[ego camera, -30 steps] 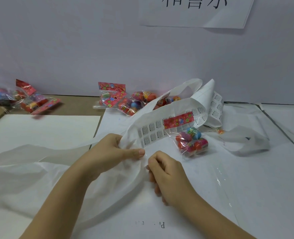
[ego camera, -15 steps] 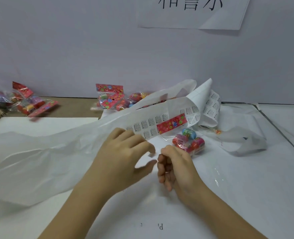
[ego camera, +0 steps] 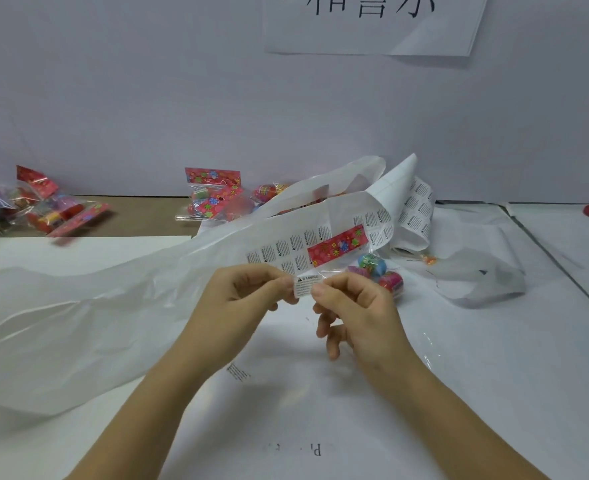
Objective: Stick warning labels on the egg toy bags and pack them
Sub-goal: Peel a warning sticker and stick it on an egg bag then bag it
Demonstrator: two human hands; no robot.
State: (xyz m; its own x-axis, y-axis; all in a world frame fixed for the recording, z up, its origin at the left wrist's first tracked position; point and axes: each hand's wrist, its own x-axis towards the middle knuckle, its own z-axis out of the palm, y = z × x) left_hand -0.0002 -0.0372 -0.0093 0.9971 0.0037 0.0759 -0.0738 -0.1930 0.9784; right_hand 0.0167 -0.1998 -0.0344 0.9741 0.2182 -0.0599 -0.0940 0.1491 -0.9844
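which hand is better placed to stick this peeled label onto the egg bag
Right, probably. The right hand pinches the warning label, and the egg toy bag lies just beyond its knuckles. The left hand also pinches the label but sits farther from the bag.

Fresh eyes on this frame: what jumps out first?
The left hand and right hand meet at centre, pinching one small warning label between them. Just behind, an egg toy bag overlaps the printed label strip; more bags are piled at back left.
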